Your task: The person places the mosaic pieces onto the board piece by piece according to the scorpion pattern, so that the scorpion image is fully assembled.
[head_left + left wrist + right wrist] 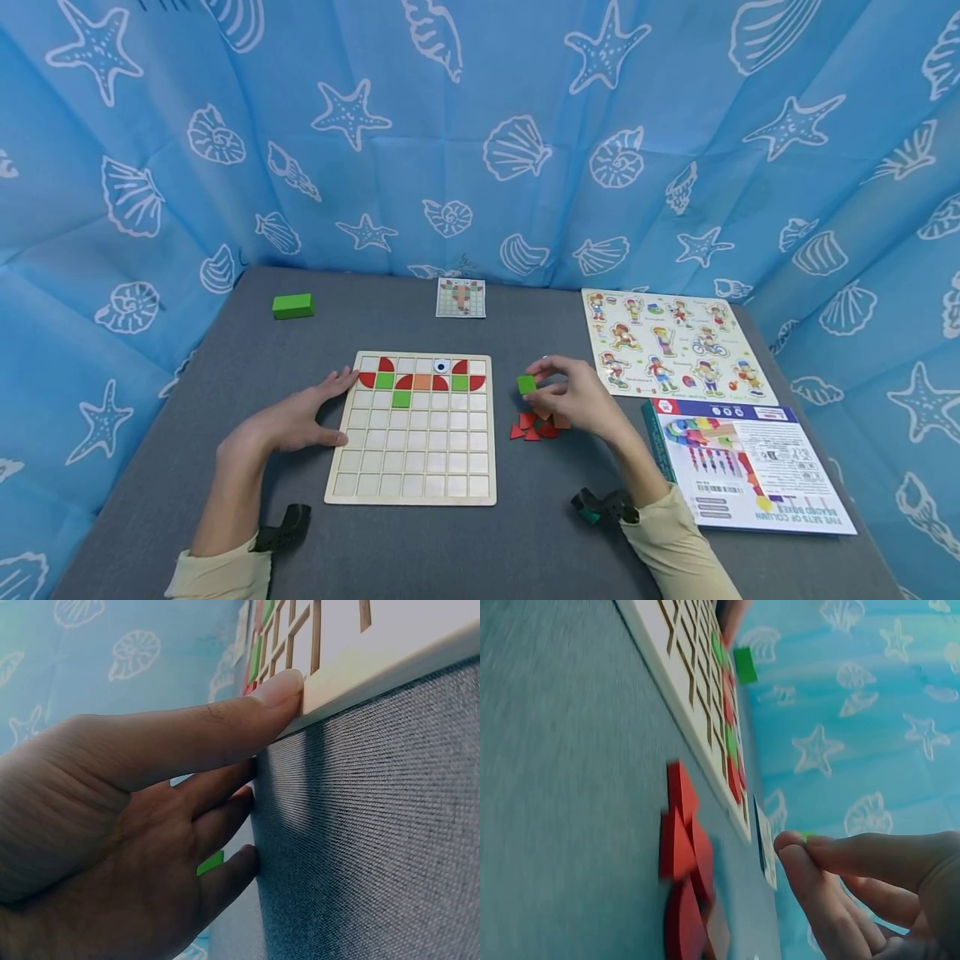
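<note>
A wooden grid board (408,442) lies mid-table, its upper rows partly filled with red, green and orange pieces and one white eye tile (442,366). My left hand (296,419) rests at the board's left edge, fingers fairly straight; in the left wrist view the thumb (277,690) touches the rim. To the right of the board, my right hand (573,398) pinches a green square tile (527,384) between thumb and fingertips, raised over a small pile of red (527,421) and orange pieces (562,422). In the right wrist view the fingers mostly hide the tile.
A small pattern card (461,298) lies behind the board. At the back left is a green block (293,306). On the right lie a picture puzzle board (637,342) and a printed box (750,467). A blue curtain (480,125) borders the table.
</note>
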`<state>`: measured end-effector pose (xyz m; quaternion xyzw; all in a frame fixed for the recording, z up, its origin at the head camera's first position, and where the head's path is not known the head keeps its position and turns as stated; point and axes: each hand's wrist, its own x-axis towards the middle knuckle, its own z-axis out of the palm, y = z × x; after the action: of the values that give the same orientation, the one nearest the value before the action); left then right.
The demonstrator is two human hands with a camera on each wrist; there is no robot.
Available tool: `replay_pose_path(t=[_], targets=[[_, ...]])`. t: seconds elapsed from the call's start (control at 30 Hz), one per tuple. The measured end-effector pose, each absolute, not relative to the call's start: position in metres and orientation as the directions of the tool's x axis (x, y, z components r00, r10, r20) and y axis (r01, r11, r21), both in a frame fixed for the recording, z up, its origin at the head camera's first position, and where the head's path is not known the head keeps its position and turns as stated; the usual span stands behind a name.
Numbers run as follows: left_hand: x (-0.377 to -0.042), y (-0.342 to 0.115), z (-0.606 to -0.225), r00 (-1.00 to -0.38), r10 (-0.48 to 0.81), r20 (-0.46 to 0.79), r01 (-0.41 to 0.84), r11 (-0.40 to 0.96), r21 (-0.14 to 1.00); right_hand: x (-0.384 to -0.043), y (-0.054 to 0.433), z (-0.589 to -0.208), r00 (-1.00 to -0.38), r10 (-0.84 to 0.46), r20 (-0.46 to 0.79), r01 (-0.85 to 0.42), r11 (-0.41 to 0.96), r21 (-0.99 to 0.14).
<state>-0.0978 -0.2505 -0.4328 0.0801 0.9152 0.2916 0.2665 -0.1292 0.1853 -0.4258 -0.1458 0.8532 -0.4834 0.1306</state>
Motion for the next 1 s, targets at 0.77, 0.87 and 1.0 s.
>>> replay_pose_path(t=[0.77,0.87,1.0], targets=[[-0.098,-0.251,-0.432,-0.839,0.317,-0.443,-0.013,0.802,0.597,-0.138,0.075,-0.444,-0.813,-0.583,0.004,-0.421,0.583,-0.695],[-0.099,-0.251,-0.432,-0.838,0.319,-0.443,-0.01,0.802,0.597,-0.135,0.069,-0.445,-0.824,-0.567,0.018,-0.436,0.613,-0.659],[-0.098,-0.251,-0.431,-0.836,0.315,-0.449,-0.012,0.808,0.589,-0.133,0.066,-0.445,-0.834,-0.551,0.036,-0.444,0.63,-0.637]])
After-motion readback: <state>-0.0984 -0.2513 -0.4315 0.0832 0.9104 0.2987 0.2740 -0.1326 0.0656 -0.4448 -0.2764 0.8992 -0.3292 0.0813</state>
